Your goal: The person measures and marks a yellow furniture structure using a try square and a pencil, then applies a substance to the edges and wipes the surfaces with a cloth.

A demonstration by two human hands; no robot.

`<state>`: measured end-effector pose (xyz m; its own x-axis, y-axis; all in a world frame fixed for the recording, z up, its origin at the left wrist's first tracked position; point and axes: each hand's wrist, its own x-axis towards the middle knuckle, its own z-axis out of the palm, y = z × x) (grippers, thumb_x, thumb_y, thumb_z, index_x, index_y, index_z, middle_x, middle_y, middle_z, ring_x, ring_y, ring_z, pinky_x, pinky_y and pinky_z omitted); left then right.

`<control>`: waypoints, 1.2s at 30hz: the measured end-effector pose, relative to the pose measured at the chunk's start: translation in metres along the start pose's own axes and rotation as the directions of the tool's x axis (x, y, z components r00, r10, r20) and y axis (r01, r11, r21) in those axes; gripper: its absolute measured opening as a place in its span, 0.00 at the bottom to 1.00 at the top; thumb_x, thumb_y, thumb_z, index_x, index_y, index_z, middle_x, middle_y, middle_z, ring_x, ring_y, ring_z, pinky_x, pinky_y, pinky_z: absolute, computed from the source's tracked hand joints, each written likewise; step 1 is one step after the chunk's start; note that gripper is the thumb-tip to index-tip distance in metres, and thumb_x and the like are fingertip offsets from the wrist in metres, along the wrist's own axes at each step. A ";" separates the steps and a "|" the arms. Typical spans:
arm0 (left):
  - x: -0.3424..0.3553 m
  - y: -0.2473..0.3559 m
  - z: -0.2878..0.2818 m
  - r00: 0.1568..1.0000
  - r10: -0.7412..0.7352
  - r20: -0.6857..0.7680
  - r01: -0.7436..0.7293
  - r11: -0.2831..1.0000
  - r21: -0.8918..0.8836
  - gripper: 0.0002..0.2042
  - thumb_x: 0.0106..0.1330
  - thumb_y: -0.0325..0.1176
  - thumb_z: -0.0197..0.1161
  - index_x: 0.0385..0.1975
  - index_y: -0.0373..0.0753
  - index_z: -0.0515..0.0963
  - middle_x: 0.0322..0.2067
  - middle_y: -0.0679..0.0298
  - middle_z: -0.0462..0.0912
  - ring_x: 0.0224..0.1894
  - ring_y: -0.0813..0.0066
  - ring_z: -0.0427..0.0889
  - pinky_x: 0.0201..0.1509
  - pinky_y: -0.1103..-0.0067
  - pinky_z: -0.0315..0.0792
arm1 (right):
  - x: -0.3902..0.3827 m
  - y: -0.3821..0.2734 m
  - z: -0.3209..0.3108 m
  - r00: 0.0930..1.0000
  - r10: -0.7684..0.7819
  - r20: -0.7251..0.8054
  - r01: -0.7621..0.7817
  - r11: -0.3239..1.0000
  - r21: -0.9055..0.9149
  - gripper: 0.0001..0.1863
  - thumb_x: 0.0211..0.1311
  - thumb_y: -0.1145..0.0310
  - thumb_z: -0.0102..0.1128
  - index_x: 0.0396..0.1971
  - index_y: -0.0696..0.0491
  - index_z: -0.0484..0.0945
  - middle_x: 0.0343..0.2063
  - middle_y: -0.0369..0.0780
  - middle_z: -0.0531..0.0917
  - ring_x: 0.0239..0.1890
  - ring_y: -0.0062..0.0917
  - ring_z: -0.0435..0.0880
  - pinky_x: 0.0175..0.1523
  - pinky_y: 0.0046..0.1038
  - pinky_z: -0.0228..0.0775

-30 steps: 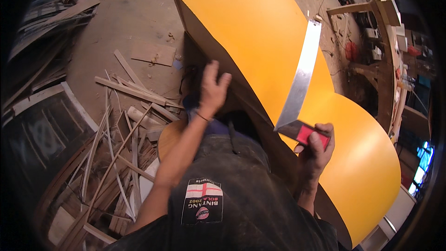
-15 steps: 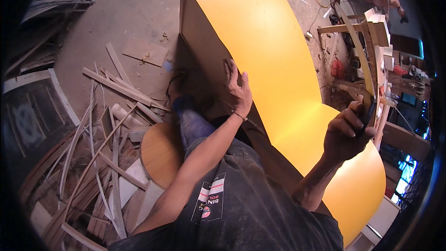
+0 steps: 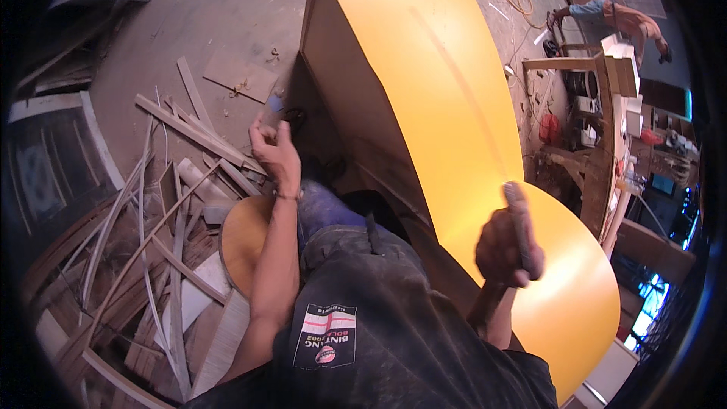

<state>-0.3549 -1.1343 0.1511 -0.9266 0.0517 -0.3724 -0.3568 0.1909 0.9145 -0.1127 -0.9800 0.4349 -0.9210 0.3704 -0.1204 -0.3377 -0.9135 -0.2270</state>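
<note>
A long, glossy yellow panel (image 3: 447, 144) with a wavy edge stretches in front of me, on top of a brown-sided piece (image 3: 344, 83). Over its near part, my right hand (image 3: 509, 238) is closed around a dark, narrow, upright thing. A thin brownish strip (image 3: 462, 83), smeared by motion, runs up over the yellow surface from near that hand. Left of the panel, my left hand (image 3: 276, 153) hangs over the floor with bent fingers and the thumb apart. A small blue scrap (image 3: 274, 103) shows just beyond its fingertips.
Long wood offcuts (image 3: 189, 136) and thin strips lie heaped at my left, beside a round wooden board (image 3: 244, 246). A dark panelled piece (image 3: 57, 151) stands at far left. Rightward are a wooden workbench (image 3: 603, 106) and another person (image 3: 628, 21) bending over.
My left hand has left the panel's edge and swung left over the floor. My right hand has come left from the workbench side, bringing the strip over the yellow panel.
</note>
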 end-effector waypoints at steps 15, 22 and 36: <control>-0.078 0.016 0.095 0.565 0.685 0.461 -0.650 0.713 -0.262 0.12 0.73 0.37 0.63 0.50 0.38 0.77 0.45 0.56 0.76 0.51 0.54 0.77 0.64 0.61 0.67 | 0.034 0.021 -0.060 0.882 0.170 -0.439 -0.161 0.985 0.058 0.28 0.71 0.67 0.63 0.64 0.64 0.65 0.45 0.43 0.81 0.37 0.21 0.85 0.43 0.20 0.81; -0.097 -0.016 0.110 0.723 0.471 0.506 -0.442 0.878 -0.185 0.12 0.76 0.40 0.59 0.48 0.39 0.79 0.38 0.59 0.73 0.38 0.62 0.77 0.43 0.70 0.73 | 0.096 -0.002 -0.050 0.822 -0.320 -0.472 -0.562 -0.319 -0.763 0.12 0.76 0.69 0.51 0.52 0.58 0.73 0.38 0.49 0.87 0.34 0.36 0.88 0.40 0.35 0.80; -0.165 0.007 0.136 0.895 0.215 0.390 -0.222 0.975 -0.029 0.31 0.71 0.35 0.62 0.70 0.28 0.63 0.70 0.41 0.66 0.70 0.41 0.67 0.75 0.62 0.62 | 0.199 0.023 -0.072 0.973 -0.177 -0.148 -0.222 -0.888 -0.404 0.17 0.67 0.76 0.55 0.53 0.56 0.83 0.36 0.55 0.86 0.38 0.49 0.88 0.46 0.41 0.81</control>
<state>-0.1883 -1.0079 0.1968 -0.8601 0.4700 -0.1983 -0.1454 0.1466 0.9785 -0.2897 -0.9155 0.3358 -0.8079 0.5468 -0.2197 0.5829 0.7963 -0.1617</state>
